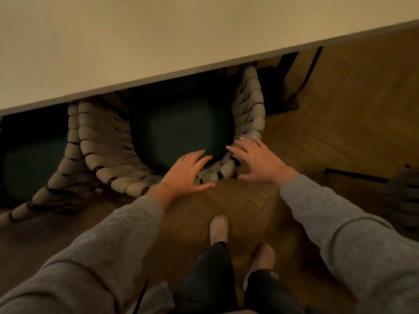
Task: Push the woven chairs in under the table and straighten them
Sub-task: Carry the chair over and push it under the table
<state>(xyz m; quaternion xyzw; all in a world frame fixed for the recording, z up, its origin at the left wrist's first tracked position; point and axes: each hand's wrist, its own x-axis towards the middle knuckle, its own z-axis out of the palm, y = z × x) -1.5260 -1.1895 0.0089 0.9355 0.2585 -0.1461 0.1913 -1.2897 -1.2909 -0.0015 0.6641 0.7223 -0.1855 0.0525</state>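
A woven chair [106,141] with thick pale rope and a dark seat cushion [179,130] stands partly under the pale table [158,41], its curved back toward me. My left hand [188,173] lies over the back's rim with fingers spread and straight. My right hand [254,162] is just to its right, fingers spread at the same rim; contact there is unclear. Neither hand grips anything. A second woven chair [56,177] stands to the left, also partly under the table.
Herringbone wooden floor [340,123] stretches to the right and under my feet [218,228]. A dark blurred object [401,196] sits at the right edge. Dark table or chair legs [292,80] show under the table at upper right.
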